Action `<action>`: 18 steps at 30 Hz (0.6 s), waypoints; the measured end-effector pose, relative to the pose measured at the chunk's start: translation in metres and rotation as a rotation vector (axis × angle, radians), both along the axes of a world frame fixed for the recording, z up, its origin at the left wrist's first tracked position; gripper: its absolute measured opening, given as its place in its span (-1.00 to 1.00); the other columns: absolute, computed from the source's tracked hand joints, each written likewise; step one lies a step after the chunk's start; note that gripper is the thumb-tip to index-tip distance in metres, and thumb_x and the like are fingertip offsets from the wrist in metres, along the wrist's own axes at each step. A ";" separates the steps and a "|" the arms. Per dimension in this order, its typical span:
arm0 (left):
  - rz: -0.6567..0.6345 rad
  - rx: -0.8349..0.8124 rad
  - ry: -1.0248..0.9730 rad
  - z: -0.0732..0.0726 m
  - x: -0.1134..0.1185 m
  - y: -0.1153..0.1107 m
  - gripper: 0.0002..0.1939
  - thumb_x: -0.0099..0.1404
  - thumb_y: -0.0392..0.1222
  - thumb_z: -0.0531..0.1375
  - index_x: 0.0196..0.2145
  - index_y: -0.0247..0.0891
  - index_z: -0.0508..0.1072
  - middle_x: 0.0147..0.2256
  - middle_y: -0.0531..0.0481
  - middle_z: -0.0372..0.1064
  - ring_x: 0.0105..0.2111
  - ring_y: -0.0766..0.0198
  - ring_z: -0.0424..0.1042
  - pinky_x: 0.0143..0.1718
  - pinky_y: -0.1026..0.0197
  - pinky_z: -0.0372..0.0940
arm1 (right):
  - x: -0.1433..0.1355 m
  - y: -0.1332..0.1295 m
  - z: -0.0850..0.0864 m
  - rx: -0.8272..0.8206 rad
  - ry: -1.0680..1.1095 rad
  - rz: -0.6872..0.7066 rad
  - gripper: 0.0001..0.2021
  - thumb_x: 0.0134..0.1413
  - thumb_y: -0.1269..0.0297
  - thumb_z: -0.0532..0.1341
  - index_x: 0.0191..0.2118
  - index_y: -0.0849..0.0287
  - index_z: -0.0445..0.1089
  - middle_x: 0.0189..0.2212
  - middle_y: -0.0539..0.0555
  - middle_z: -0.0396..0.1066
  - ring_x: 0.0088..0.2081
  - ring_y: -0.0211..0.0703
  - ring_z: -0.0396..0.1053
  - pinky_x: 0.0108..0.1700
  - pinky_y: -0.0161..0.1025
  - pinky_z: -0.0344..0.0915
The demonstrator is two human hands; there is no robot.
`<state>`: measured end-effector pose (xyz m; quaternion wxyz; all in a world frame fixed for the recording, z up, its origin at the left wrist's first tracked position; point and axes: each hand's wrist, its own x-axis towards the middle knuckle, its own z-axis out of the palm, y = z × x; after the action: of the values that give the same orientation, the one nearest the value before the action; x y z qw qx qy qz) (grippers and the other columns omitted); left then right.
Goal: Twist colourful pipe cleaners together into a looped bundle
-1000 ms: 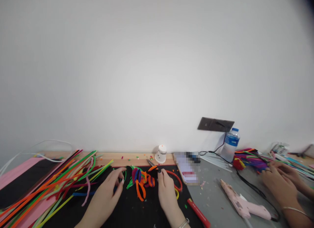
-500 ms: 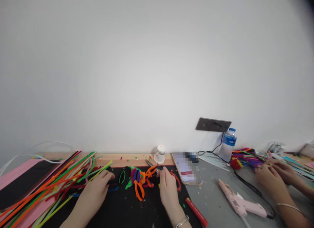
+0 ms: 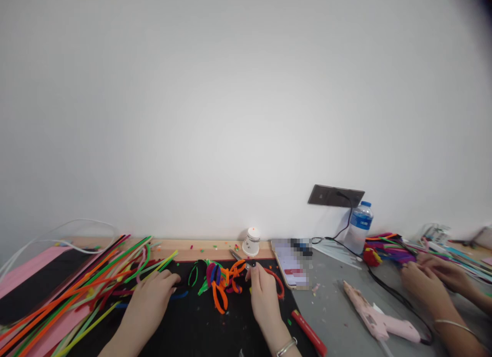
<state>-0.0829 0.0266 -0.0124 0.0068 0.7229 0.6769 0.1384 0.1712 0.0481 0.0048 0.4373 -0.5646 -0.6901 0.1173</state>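
My left hand [image 3: 154, 298] is over the left side of a black mat [image 3: 203, 331], its fingers curled downward and the tips mostly hidden. A short blue pipe cleaner piece [image 3: 179, 295] lies just beside its fingers. My right hand [image 3: 265, 300] has thumb and fingers closed at the mat's far right; what is in them is small and hidden. By its fingertips are a pointed metal tool tip [image 3: 235, 255] and a curved red pipe cleaner [image 3: 279, 280]. Between the hands lies a cluster of bent orange, purple and green pipe cleaners [image 3: 219, 282].
Loose pipe cleaners [image 3: 88, 290] spread at left. A white paper cup [image 3: 251, 242] stands upside down near the wall. To the right are a phone [image 3: 288, 265], a red-handled tool [image 3: 308, 332], a pink glue gun [image 3: 374, 316], a water bottle [image 3: 359, 228] and another person's hands [image 3: 426, 280].
My left hand has shifted very slightly, with its fingers a little more spread over the mat. My right hand keeps nearly the same place and closed shape.
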 end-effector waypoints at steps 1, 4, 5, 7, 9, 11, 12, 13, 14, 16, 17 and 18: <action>-0.011 0.011 0.006 0.001 0.001 0.000 -0.67 0.19 -0.34 -0.07 -0.31 -0.15 0.47 -0.32 -0.09 0.41 -0.22 0.00 0.36 -0.23 -0.07 0.19 | 0.000 0.000 0.000 -0.022 -0.013 0.004 -0.63 0.22 0.28 -0.17 -0.55 0.17 0.19 -0.65 0.02 0.26 -0.59 -0.20 0.24 -0.51 -0.31 0.05; -0.049 0.090 -0.025 0.004 0.003 0.000 -0.67 0.23 -0.32 -0.09 -0.29 -0.18 0.46 -0.30 -0.11 0.40 -0.22 0.01 0.35 -0.27 -0.01 0.22 | 0.000 0.000 0.002 -0.048 -0.026 0.005 -0.62 0.22 0.27 -0.20 -0.54 0.17 0.19 -0.64 0.02 0.25 -0.58 -0.20 0.23 -0.50 -0.31 0.05; -0.064 0.137 -0.044 0.005 0.003 0.000 -0.68 0.24 -0.31 -0.08 -0.28 -0.20 0.46 -0.29 -0.11 0.40 -0.22 0.03 0.35 -0.25 0.02 0.22 | 0.000 0.000 0.002 -0.042 -0.028 0.004 -0.62 0.22 0.27 -0.19 -0.54 0.17 0.19 -0.64 0.02 0.24 -0.58 -0.20 0.23 -0.49 -0.31 0.05; -0.099 0.235 -0.076 0.006 0.005 0.001 -0.71 0.26 -0.29 -0.07 -0.27 -0.23 0.44 -0.26 -0.13 0.39 -0.21 0.06 0.34 -0.20 0.06 0.21 | -0.001 -0.001 0.002 -0.031 -0.029 0.010 -0.64 0.21 0.28 -0.18 -0.54 0.17 0.19 -0.64 0.02 0.25 -0.57 -0.20 0.23 -0.49 -0.31 0.04; -0.154 0.307 -0.096 0.006 0.010 0.000 -0.71 0.26 -0.29 -0.07 -0.26 -0.23 0.44 -0.24 -0.13 0.39 -0.21 0.08 0.33 -0.16 0.07 0.20 | -0.003 -0.002 0.003 -0.027 -0.025 0.022 -0.66 0.20 0.28 -0.15 -0.54 0.18 0.19 -0.65 0.01 0.25 -0.58 -0.21 0.23 -0.50 -0.32 0.04; -0.228 0.344 -0.111 0.005 0.017 -0.002 -0.71 0.26 -0.31 -0.07 -0.26 -0.22 0.44 -0.25 -0.12 0.39 -0.21 0.10 0.33 -0.14 0.06 0.21 | -0.007 -0.004 0.004 -0.024 -0.013 0.059 -0.69 0.19 0.29 -0.12 -0.52 0.18 0.19 -0.65 -0.02 0.24 -0.59 -0.24 0.20 -0.51 -0.34 0.02; -0.267 0.359 -0.122 0.004 0.021 -0.004 -0.70 0.25 -0.33 -0.07 -0.25 -0.22 0.44 -0.24 -0.11 0.39 -0.21 0.10 0.34 -0.12 0.06 0.21 | -0.009 -0.006 0.005 -0.029 -0.008 0.101 -0.72 0.17 0.31 -0.09 -0.51 0.18 0.20 -0.65 -0.04 0.23 -0.60 -0.26 0.19 -0.52 -0.36 0.02; -0.302 0.370 -0.133 0.003 0.026 -0.006 -0.70 0.26 -0.35 -0.08 -0.23 -0.21 0.43 -0.23 -0.10 0.38 -0.20 0.12 0.33 -0.08 0.06 0.19 | -0.012 -0.009 0.006 -0.038 -0.006 0.160 -0.77 0.15 0.33 -0.06 -0.49 0.18 0.21 -0.64 -0.06 0.22 -0.60 -0.28 0.17 -0.53 -0.37 0.01; -0.339 0.386 -0.146 0.002 0.031 -0.008 -0.70 0.25 -0.36 -0.07 -0.21 -0.19 0.42 -0.22 -0.08 0.38 -0.19 0.14 0.33 -0.04 0.05 0.16 | -0.015 -0.012 0.007 -0.055 -0.009 0.238 -0.82 0.12 0.35 -0.01 -0.47 0.18 0.23 -0.63 -0.07 0.22 -0.59 -0.30 0.17 -0.53 -0.39 0.01; -0.413 0.412 -0.185 0.000 0.041 -0.013 -0.70 0.25 -0.37 -0.05 -0.19 -0.18 0.40 -0.23 -0.05 0.39 -0.17 0.16 0.34 0.01 0.05 0.13 | -0.021 -0.018 0.009 -0.101 -0.036 0.416 -0.96 0.01 0.39 0.10 -0.42 0.18 0.27 -0.62 -0.11 0.21 -0.58 -0.33 0.16 -0.53 -0.43 0.01; -0.438 0.426 -0.217 0.000 0.045 -0.016 -0.70 0.25 -0.38 -0.05 -0.19 -0.17 0.40 -0.24 -0.04 0.39 -0.16 0.16 0.34 -0.01 0.07 0.15 | -0.024 -0.020 0.010 -0.114 -0.054 0.473 -0.99 -0.05 0.39 0.15 -0.42 0.18 0.28 -0.61 -0.11 0.21 -0.58 -0.33 0.15 -0.53 -0.44 0.02; -0.446 0.416 -0.257 0.001 0.049 -0.018 -0.71 0.25 -0.37 -0.05 -0.20 -0.17 0.40 -0.24 -0.05 0.39 -0.16 0.17 0.33 -0.04 0.13 0.19 | -0.026 -0.023 0.010 -0.121 -0.069 0.504 -0.97 -0.08 0.41 0.17 -0.43 0.18 0.28 -0.60 -0.12 0.20 -0.57 -0.34 0.14 -0.52 -0.45 0.02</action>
<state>-0.0344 0.0086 -0.0117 -0.0253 0.8158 0.4526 0.3590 0.1454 0.0254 0.0145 0.3360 -0.4037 -0.8152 0.2441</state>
